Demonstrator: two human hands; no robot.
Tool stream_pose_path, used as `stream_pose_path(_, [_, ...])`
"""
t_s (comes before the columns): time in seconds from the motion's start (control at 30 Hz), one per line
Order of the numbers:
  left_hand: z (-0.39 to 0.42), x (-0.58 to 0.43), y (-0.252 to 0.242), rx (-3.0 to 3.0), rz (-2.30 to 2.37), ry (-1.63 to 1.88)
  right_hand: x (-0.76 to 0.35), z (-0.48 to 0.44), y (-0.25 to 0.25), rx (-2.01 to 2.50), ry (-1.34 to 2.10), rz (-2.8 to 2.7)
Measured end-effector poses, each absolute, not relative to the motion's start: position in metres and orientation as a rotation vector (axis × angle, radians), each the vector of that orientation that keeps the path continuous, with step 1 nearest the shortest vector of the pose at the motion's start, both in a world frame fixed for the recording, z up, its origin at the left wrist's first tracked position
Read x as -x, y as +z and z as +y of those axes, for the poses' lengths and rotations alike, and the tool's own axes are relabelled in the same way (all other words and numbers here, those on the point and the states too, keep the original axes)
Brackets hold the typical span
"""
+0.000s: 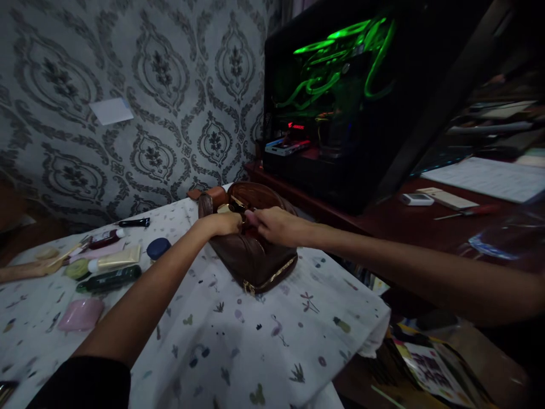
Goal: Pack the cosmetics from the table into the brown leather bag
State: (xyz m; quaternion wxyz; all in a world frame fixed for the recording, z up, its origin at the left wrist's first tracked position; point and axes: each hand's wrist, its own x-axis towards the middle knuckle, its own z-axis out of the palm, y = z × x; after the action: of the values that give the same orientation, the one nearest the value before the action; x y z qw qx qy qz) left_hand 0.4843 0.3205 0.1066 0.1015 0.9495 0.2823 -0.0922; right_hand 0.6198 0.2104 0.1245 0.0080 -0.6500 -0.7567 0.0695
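A dark brown zip bag (255, 258) with a gold zipper stands on a table under a white printed cloth (238, 346). My left hand (223, 223) is closed on the bag's top edge at its opening. My right hand (275, 225) reaches in from the right and pinches the same top edge, fingers pressed together. The two hands almost touch over the opening. What lies inside the bag is hidden.
Cosmetics lie at the left: a dark green bottle (111, 279), a cream tube (114, 259), a blue round jar (158, 248), a pink case (80, 314), a black pen (134, 222). A green-lit computer case (336, 96) stands on a dark wooden desk (409, 224). Magazines lie at the lower right.
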Motion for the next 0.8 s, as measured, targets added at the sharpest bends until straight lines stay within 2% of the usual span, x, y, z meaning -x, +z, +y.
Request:
stream_pose_path(0.2, [0.31, -0.49, 0.123, -2.935, 0.828, -0.254, -0.637, 0.146, 0.121, 1.612, 0.344, -2.396])
stream_pose_path(0.37, [0.312, -0.501, 0.114, -2.792, 0.753, -0.45, -0.649, 0.117, 0.096, 1.339, 0.307, -2.346])
stream_pose_path(0.8, [0.315, -0.51, 0.105, -2.822, 0.855, -0.539, -0.648, 0.12, 0.077, 1.297, 0.215, -2.324])
